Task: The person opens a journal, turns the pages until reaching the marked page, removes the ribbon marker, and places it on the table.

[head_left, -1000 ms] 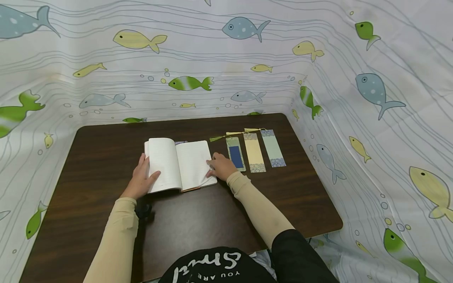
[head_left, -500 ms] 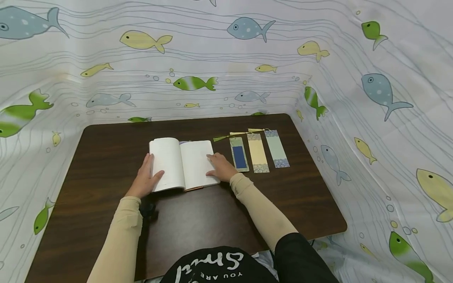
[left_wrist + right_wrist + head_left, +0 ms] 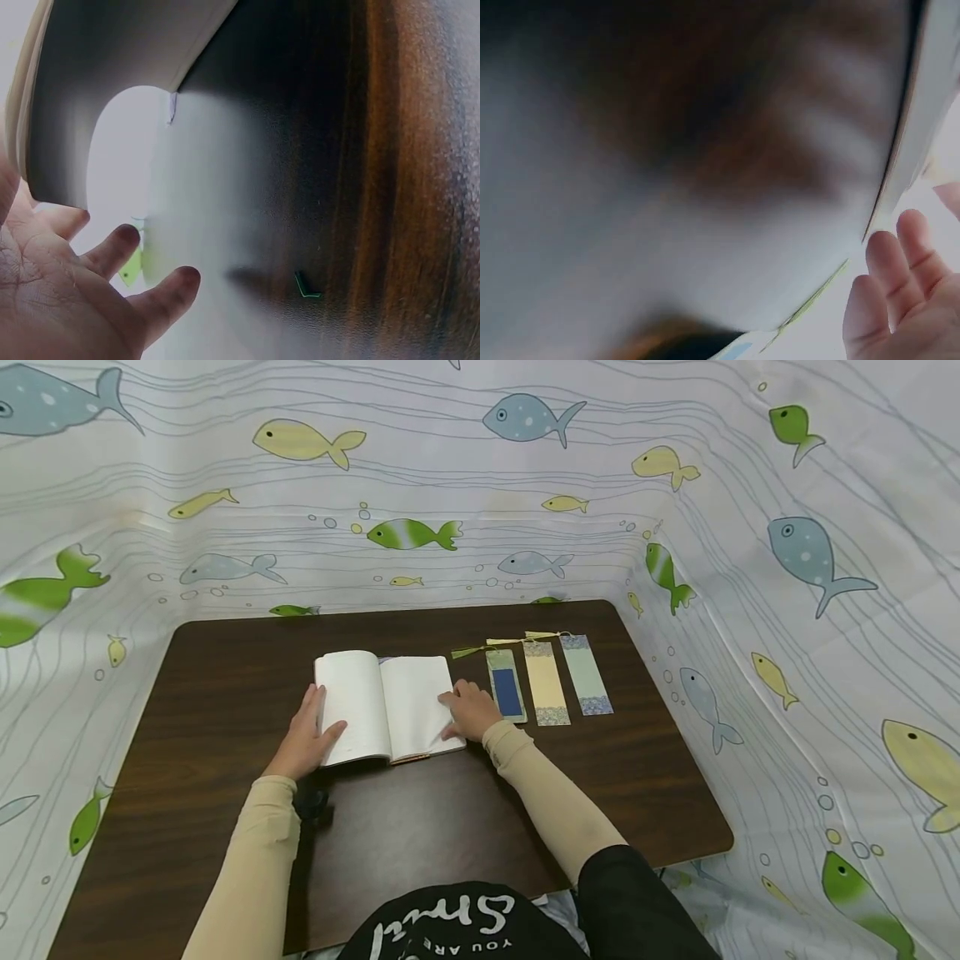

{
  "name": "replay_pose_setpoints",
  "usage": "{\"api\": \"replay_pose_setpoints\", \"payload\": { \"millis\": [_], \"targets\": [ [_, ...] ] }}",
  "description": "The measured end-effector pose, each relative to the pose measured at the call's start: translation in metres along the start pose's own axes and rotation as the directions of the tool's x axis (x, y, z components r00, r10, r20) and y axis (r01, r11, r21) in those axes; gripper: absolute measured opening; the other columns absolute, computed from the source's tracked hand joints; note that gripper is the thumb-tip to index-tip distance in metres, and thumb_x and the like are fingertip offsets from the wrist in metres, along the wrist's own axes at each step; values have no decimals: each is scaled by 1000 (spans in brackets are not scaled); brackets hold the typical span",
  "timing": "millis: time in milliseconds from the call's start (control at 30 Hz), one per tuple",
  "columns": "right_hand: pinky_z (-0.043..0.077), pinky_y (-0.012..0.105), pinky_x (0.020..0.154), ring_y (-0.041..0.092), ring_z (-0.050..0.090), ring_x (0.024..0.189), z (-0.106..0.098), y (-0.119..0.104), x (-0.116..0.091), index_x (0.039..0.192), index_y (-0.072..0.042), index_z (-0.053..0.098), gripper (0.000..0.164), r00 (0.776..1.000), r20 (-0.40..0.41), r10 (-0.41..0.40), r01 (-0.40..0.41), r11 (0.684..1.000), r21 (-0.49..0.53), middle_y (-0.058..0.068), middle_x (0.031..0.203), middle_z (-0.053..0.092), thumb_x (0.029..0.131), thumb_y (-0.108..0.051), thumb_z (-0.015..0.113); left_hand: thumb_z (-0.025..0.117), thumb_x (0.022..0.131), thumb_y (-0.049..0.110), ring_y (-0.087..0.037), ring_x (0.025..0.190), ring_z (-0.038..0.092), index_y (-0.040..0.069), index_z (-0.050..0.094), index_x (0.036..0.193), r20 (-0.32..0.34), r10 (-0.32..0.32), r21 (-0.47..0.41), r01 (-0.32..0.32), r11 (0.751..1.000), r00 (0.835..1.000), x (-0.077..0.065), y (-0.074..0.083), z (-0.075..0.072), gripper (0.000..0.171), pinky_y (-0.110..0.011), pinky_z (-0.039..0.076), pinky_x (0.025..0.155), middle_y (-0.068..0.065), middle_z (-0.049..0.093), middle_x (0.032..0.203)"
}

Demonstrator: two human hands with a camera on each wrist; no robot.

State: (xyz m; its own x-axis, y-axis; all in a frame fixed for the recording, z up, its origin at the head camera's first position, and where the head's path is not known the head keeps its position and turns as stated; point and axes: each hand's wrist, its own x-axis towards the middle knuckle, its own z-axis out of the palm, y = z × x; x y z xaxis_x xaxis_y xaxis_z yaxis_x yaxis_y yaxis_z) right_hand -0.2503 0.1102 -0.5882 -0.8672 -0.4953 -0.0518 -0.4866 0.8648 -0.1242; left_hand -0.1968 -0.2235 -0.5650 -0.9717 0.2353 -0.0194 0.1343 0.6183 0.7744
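Note:
An open notebook [image 3: 352, 706] with blank white pages lies on the dark wooden table. My left hand [image 3: 302, 735] holds its left side, the thumb over the left page and the fingers along the outer edge. In the left wrist view, the dark cover [image 3: 82, 97] arches above my spread fingers [image 3: 112, 251]. My right hand [image 3: 472, 712] is at the right page's outer edge, index finger and thumb bent together on the paper. The right wrist view shows its other fingers [image 3: 887, 262] fairly straight beside the notebook's edge. A purple bit [image 3: 385, 659] peeks out behind the top.
Three tasselled bookmarks lie right of the notebook: a green one with a blue panel [image 3: 507, 692], a yellow one [image 3: 546, 683] and a pale blue-green one [image 3: 587, 675]. A fish-printed cloth [image 3: 450, 468] surrounds the table [image 3: 637, 777]. A black device [image 3: 309, 802] sits at the left wrist.
A second ago the right page's lower corner was lifted under the right hand; half a second ago it lay flat. Now the right fingers have bent at the edge again. The left hand stays put.

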Motion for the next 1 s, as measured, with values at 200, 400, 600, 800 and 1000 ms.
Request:
{"api": "replay_pose_setpoints", "payload": {
  "millis": [200,400,600,800,1000],
  "targets": [
    [46,37,85,25,51,112,5,-12,8,158,-6,31,107,997,8,73,-73,997,26,12,134,52,81,-65,75,58,105,29,-49,152,0,-4,4,161,0,-5,-4,5,1000,1000,0,-2,0,84,-68,9,117,-29,-6,166],
    [39,47,100,31,42,136,-2,-19,9,160,-6,26,101,999,27,40,-45,967,249,13,155,42,88,-58,73,58,105,29,-49,152,0,-5,5,160,1,-6,-2,6,1000,1000,1,-2,-1,84,-67,10,117,-29,-6,166],
    [24,39,122,24,23,153,-21,-30,5,164,-12,15,86,971,148,-190,67,803,592,9,169,19,100,-39,64,57,105,29,-50,151,2,-7,11,159,-2,-2,-2,2,1000,1000,1,1,-3,80,-69,11,116,-30,-4,166],
    [19,33,122,17,14,155,-24,-53,2,165,-21,14,83,917,218,-334,135,775,618,4,170,12,101,-38,64,55,106,27,-49,152,2,-8,12,159,-3,-4,-11,4,1000,1000,2,3,-3,76,-68,12,117,-30,-4,166],
    [18,34,123,13,8,155,-11,-63,3,162,-24,29,70,898,195,-395,240,810,535,0,171,10,102,-41,60,32,112,28,-44,153,-1,-7,13,159,-6,-24,-86,23,996,1000,0,5,-4,62,-65,8,119,-26,-3,167]
  ]
}}
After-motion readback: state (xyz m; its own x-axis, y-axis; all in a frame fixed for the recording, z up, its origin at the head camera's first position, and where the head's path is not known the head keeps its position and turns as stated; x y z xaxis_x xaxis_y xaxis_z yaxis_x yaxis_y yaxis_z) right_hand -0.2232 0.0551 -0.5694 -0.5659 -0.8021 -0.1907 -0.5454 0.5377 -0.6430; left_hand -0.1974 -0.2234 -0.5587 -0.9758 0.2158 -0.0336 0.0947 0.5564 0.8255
